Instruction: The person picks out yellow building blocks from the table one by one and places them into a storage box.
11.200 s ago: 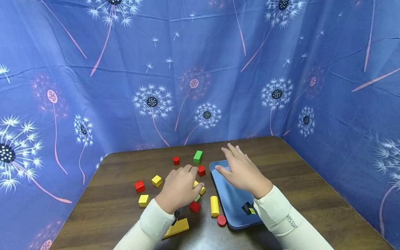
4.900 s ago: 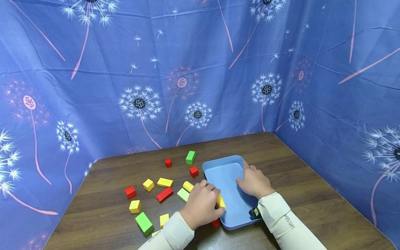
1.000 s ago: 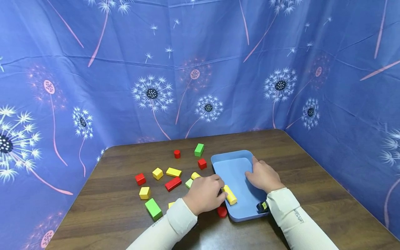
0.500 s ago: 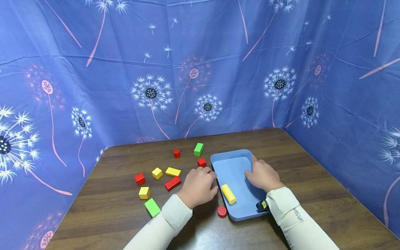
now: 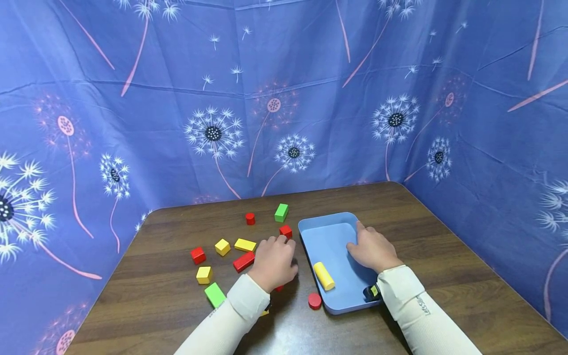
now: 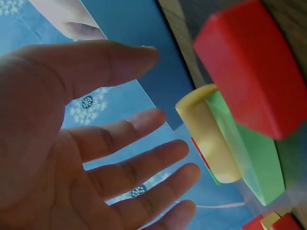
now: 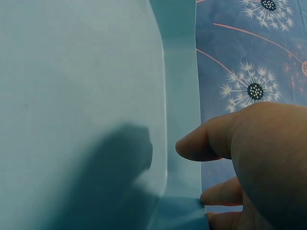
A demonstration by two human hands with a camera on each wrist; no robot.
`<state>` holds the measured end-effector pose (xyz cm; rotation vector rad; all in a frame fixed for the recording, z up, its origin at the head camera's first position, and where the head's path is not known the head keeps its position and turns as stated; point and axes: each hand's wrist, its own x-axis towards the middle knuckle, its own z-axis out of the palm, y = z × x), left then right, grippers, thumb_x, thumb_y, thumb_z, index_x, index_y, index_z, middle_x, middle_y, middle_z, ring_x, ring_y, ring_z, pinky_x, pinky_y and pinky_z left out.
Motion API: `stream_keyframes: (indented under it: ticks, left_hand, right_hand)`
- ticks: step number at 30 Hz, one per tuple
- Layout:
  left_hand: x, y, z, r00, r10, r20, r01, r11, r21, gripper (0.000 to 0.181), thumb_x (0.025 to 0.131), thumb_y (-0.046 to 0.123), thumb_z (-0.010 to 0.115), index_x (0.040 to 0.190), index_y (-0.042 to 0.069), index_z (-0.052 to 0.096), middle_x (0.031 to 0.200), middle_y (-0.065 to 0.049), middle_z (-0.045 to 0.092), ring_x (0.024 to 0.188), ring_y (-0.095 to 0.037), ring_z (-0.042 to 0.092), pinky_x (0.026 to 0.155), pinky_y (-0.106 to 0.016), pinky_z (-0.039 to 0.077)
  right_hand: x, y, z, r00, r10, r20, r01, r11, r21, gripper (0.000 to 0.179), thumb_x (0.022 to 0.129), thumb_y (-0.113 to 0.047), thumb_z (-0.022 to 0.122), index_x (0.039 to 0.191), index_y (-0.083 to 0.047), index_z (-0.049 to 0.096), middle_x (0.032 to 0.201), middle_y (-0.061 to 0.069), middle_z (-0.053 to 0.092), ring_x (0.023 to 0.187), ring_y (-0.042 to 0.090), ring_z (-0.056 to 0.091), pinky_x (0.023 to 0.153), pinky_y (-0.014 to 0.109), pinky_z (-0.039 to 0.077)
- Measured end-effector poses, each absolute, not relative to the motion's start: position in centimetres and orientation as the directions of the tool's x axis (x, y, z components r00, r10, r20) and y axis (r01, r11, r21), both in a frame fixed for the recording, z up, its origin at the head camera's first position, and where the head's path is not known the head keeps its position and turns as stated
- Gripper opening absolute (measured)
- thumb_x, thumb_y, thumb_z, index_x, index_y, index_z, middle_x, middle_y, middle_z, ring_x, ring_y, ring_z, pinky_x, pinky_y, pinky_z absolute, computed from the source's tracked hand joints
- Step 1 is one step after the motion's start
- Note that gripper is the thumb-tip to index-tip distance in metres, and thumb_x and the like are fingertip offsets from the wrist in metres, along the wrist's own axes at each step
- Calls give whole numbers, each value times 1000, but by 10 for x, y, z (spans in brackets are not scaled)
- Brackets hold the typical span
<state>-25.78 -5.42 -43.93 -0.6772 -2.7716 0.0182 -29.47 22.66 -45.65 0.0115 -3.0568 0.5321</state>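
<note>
My left hand (image 5: 272,264) hovers over the blocks left of the tray, holding nothing. In the left wrist view its fingers are spread and the thumb stands apart. Close beyond the fingertips are a yellow cylinder (image 6: 211,136), a light green block (image 6: 249,148) and a red block (image 6: 254,67); the hand mostly hides these in the head view. The right hand (image 5: 374,249) grips the right rim of the blue tray (image 5: 326,219), thumb (image 7: 196,143) inside and fingers outside. Another yellow cylinder (image 5: 324,276) lies in the tray near its left wall.
A red disc (image 5: 314,301) lies by the tray's near left corner. Left of the hand are a red bar (image 5: 243,262), a yellow bar (image 5: 245,245), a green block (image 5: 215,295) and several cubes. Farther back stand a green block (image 5: 281,213) and a red cylinder (image 5: 250,219).
My left hand has let go of a yellow cylinder inside the tray and moved left over the blocks. Since the earliest frame, the right hand has come down onto the tray's rim.
</note>
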Motion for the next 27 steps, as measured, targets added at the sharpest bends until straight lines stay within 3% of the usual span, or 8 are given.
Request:
stream_keyframes:
  ticks: [13, 27]
  left_hand:
    - [-266, -64, -443, -891, 389, 236, 392, 919, -35, 46, 82, 42, 82, 115, 12, 72, 92, -3, 67, 78, -22, 62, 74, -42, 54]
    - [-269, -66, -444, -911, 364, 193, 372, 928, 9, 48, 82, 44, 83, 116, 12, 72, 96, -4, 67, 84, -26, 67, 77, -45, 55]
  right_hand:
    - [-293, 226, -456, -1000, -5, 31, -15, 941, -338, 81, 97, -35, 59, 158, 8, 27, 147, 36, 48, 124, 50, 59, 86, 65, 53]
    - [-292, 224, -454, -999, 1, 36, -11, 943, -332, 81, 97, -35, 60, 158, 8, 29, 146, 36, 49, 125, 52, 58, 88, 67, 52]
